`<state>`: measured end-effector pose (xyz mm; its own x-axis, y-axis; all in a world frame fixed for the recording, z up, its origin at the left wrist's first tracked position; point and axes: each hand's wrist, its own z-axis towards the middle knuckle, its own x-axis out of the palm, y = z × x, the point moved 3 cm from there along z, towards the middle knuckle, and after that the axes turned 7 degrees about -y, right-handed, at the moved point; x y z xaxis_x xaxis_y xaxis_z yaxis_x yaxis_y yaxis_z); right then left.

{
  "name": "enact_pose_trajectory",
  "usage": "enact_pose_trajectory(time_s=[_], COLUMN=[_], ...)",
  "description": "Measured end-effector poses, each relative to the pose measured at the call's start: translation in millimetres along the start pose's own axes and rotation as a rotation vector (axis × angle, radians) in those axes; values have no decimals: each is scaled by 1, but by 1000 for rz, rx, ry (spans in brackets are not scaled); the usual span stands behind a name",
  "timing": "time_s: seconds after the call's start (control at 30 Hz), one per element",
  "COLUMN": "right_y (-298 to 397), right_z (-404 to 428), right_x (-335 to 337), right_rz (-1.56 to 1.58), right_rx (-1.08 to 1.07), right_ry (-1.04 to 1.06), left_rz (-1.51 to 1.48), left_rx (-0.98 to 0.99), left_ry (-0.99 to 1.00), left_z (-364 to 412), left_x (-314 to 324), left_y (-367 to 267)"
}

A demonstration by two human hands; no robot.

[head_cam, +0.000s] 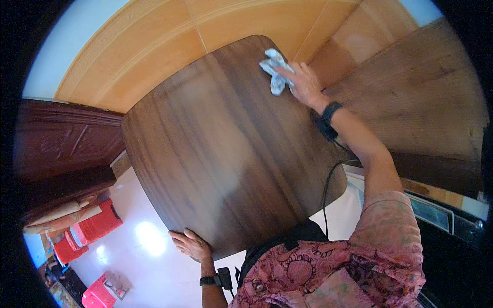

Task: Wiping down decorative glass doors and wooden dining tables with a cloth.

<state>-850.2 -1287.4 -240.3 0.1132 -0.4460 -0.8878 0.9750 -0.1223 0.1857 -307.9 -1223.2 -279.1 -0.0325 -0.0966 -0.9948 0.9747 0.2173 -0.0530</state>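
A dark wood-grain table top [215, 146] with rounded corners spreads in front of me. My right hand [306, 82] reaches to its far right corner and presses on a crumpled white cloth [277, 73]. The cloth lies against the surface near the edge, with my fingers over part of it. My left hand [190, 244] rests at the near left corner of the table. Its fingers are over the edge, with the thumb on top; the underside of that grip is hidden.
Tan wall tiles [161, 69] border the table's far side. To the right stands a brown wooden panel [416, 96]. A dark carved wooden piece [73, 138] is at left, with red-covered seats [96, 223] and a pink stool [99, 292] on the floor. A black cable [326, 192] hangs from my right wristband [329, 119].
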Motion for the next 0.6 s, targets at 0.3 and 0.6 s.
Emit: enact_pose_trajectory(time_s=[0.3,0.6], right_y=[74,86], right_z=[-242,-277], right_x=[-98,-117], right_rz=[31,-31], right_rx=[59,149], right_ry=[118,-69], left_rz=[3,-301], left_rx=[34,173], left_ry=[-69,12], left_z=[1,18], left_x=[3,8], left_y=[5,18])
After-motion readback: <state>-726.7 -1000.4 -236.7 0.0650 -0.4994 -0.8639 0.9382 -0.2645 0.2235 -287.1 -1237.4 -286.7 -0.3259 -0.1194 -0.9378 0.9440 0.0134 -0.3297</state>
